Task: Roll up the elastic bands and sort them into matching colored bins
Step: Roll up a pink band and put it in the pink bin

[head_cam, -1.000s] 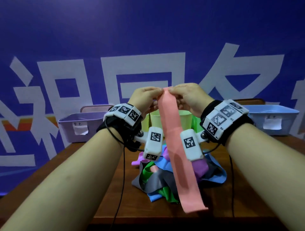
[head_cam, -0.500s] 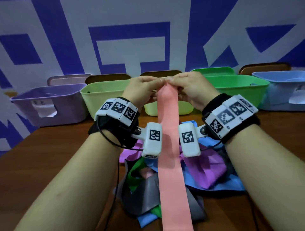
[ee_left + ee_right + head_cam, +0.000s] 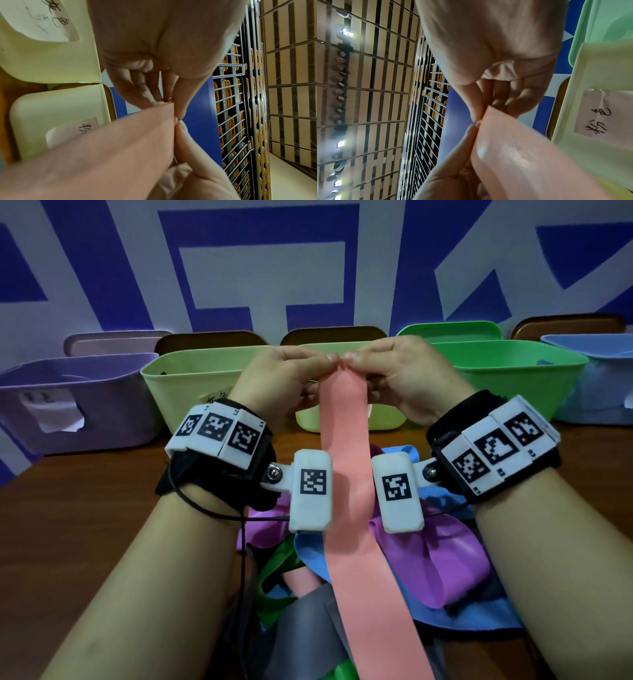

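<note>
Both hands are up together, thumbs nearly touching. The left hand [image 3: 284,374] pinches the top left corner of the pink band [image 3: 352,508] between thumb and fingertips, and the right hand [image 3: 404,371] pinches the top right corner the same way. The band hangs flat and unrolled, straight down between the wrists, over a pile of loose bands [image 3: 411,563] in purple, blue, green and grey on the wooden table [image 3: 85,525]. Behind sit the purple bin [image 3: 113,405], yellow-green bin [image 3: 191,378], green bin [image 3: 513,374] and blue bin [image 3: 596,371].
</note>
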Demonstrator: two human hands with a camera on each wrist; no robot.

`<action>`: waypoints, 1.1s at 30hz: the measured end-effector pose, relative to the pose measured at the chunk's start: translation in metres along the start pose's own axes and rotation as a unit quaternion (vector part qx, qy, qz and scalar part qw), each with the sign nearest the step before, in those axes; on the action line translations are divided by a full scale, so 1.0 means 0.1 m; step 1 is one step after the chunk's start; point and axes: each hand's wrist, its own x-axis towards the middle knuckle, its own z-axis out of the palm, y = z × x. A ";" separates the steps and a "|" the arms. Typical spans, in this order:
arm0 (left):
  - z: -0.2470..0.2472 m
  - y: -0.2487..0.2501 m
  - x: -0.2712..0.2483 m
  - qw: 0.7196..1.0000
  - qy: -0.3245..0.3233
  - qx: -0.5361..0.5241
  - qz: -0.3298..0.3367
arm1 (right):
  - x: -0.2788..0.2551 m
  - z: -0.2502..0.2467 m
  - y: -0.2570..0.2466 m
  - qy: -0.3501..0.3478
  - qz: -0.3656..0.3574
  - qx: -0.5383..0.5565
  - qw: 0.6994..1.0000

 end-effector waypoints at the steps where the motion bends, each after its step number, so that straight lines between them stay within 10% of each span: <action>1: 0.00 -0.01 0.01 1.000 -0.002 -0.002 -0.002 | 0.01 0.00 0.01 0.000 0.003 0.001 1.000; 33: 0.07 0.03 -0.05 0.999 0.014 0.021 0.040 | -0.05 -0.01 0.00 0.033 -0.007 0.054 0.998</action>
